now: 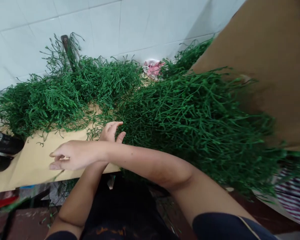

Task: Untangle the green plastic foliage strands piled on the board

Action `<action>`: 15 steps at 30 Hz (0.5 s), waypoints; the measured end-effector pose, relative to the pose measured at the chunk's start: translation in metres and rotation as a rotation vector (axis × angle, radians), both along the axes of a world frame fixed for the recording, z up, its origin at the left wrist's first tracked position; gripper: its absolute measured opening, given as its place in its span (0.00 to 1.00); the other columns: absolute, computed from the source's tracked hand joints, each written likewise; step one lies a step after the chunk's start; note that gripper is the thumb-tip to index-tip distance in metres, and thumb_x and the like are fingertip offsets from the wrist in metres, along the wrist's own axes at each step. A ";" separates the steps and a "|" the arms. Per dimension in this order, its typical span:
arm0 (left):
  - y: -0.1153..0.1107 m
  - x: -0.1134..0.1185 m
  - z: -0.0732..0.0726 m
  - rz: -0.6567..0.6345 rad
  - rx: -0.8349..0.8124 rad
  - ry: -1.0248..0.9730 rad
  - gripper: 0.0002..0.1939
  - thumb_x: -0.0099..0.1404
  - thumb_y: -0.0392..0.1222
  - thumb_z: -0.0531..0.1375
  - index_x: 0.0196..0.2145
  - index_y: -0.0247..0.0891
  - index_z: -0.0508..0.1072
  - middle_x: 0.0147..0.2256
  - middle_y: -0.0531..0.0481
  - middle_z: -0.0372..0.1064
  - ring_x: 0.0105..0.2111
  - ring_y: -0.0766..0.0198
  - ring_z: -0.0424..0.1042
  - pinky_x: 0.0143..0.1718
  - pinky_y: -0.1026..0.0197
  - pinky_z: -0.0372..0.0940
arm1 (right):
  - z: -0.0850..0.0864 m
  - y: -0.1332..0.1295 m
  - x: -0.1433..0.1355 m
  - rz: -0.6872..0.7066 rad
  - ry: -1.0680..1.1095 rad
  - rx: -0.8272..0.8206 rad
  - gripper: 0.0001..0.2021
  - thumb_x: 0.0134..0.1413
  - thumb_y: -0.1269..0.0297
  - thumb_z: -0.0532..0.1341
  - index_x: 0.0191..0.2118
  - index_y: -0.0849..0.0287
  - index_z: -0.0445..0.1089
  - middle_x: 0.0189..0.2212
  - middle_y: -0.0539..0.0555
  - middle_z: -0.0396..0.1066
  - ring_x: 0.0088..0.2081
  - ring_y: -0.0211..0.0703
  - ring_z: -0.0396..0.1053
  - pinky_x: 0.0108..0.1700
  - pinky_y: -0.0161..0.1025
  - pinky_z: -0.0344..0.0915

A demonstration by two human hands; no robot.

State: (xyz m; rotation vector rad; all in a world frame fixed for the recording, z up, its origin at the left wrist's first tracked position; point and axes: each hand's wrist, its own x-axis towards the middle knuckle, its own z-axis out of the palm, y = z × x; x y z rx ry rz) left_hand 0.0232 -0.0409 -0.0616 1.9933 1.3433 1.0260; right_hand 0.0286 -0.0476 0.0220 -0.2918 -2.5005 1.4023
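Observation:
My forearms are crossed, the right one over the left. My left hand (112, 131) is at the near left edge of a large heap of green artificial stems (190, 113), its thumb and fingers apart; nothing shows clearly between them. Out to the left, my right hand (70, 155) hovers over the tan board (37, 160). Its fingers are bent, with a gap between thumb and fingertip. A thin green stem (58, 175) shows just below that thumb, blurred; whether it touches the hand is unclear. A second heap of green stems (62, 93) lies behind, at the back left.
A black cylindrical object (5, 142) and a dark cup-like object (0, 162) are at the left edge. A big brown cardboard sheet (272, 66) rises at the right. Pink-and-white material (153, 67) sits against the tiled wall (102, 26). Striped cloth (293, 196) is at lower right.

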 end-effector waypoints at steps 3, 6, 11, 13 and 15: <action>-0.005 -0.016 0.000 0.037 0.003 -0.015 0.17 0.61 0.43 0.55 0.48 0.38 0.69 0.48 0.42 0.66 0.47 0.57 0.67 0.49 0.52 0.64 | 0.005 0.004 -0.008 0.041 -0.015 0.109 0.16 0.54 0.60 0.57 0.20 0.61 0.56 0.20 0.47 0.58 0.24 0.31 0.51 0.29 0.33 0.50; -0.010 -0.034 -0.004 0.087 0.057 -0.025 0.15 0.61 0.39 0.55 0.46 0.38 0.69 0.46 0.43 0.67 0.49 0.56 0.66 0.51 0.50 0.63 | 0.008 0.033 0.006 -0.171 -0.048 0.252 0.16 0.56 0.61 0.53 0.20 0.61 0.58 0.20 0.48 0.57 0.24 0.32 0.49 0.30 0.35 0.49; -0.017 -0.050 -0.009 0.115 0.128 -0.108 0.12 0.65 0.41 0.52 0.44 0.39 0.70 0.44 0.43 0.68 0.46 0.59 0.67 0.49 0.53 0.64 | -0.011 0.114 0.053 -1.032 -0.367 0.523 0.19 0.55 0.55 0.57 0.44 0.67 0.68 0.42 0.64 0.67 0.43 0.48 0.64 0.45 0.43 0.59; -0.018 -0.054 -0.011 0.126 0.134 -0.136 0.12 0.65 0.41 0.52 0.44 0.39 0.70 0.45 0.44 0.68 0.46 0.60 0.67 0.50 0.55 0.64 | -0.028 0.139 0.067 -1.148 -0.572 0.548 0.30 0.50 0.53 0.61 0.54 0.69 0.62 0.53 0.71 0.60 0.54 0.59 0.59 0.51 0.48 0.58; -0.019 -0.058 -0.012 0.134 0.139 -0.150 0.12 0.65 0.41 0.52 0.44 0.38 0.71 0.44 0.44 0.68 0.45 0.61 0.68 0.49 0.56 0.64 | -0.045 0.154 0.074 -1.138 -0.729 0.512 0.34 0.46 0.54 0.64 0.57 0.69 0.60 0.56 0.73 0.58 0.56 0.63 0.58 0.52 0.50 0.60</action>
